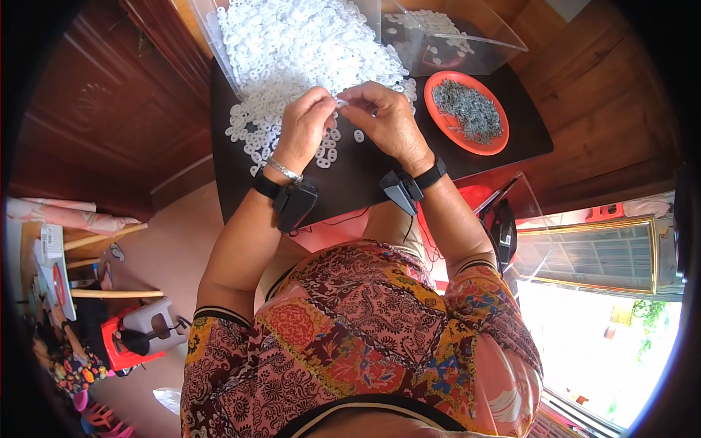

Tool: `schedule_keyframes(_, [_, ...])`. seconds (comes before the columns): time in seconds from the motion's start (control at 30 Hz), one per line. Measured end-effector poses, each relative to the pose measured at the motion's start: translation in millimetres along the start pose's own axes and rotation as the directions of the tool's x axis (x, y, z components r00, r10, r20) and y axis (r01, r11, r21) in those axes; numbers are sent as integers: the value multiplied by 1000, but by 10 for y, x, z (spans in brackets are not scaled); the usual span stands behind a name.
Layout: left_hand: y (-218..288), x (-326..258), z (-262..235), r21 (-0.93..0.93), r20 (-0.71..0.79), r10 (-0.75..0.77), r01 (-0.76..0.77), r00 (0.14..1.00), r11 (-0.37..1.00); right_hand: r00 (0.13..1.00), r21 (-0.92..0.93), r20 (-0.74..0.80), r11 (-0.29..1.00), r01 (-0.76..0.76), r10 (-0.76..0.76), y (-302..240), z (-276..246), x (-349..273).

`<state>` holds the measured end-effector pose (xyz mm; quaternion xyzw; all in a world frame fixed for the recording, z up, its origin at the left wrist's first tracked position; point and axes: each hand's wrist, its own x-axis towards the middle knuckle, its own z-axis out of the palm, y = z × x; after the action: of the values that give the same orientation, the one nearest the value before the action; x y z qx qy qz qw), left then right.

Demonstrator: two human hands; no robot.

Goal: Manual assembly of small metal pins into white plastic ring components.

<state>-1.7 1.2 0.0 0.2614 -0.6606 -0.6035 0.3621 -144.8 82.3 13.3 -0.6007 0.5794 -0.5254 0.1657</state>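
Over the dark table (248, 191), my two hands meet at the fingertips in front of a heap of small white oval plastic pieces (299, 51) with holes in them. My left hand (305, 124) is closed in a pinch, and a bit of one white oval piece (341, 104) shows at its fingertips. Thumb and forefinger of my right hand (388, 124) pinch together at the same spot; whatever lies between them is too small and covered to name. A few loose white pieces lie on the table below my hands, one (358, 136) apart from the others.
A clear plastic bin (210, 36) spills the white pieces onto the table. To its right stands another clear bin (496, 45) with fewer pieces. An orange plate (436, 109) of small grey metal parts (471, 111) sits at the right. Far left, another person's arm (73, 343) is near a red stool (113, 343).
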Motion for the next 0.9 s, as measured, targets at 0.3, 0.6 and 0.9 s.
schedule_keyframes(0.3, [33,136,-204,-99,-244,-7,-18,970,995,989,-539,50,830,143,-139,297,-250,189])
schedule_keyframes(0.6, [-14,171,-271,-140,-303,-49,6,952,990,969,-642,213,730,233,-122,420,-196,539])
schedule_keyframes(0.9, [-35,193,-274,-134,-310,-81,41,947,990,965,-700,246,671,245,-95,666,-102,656])
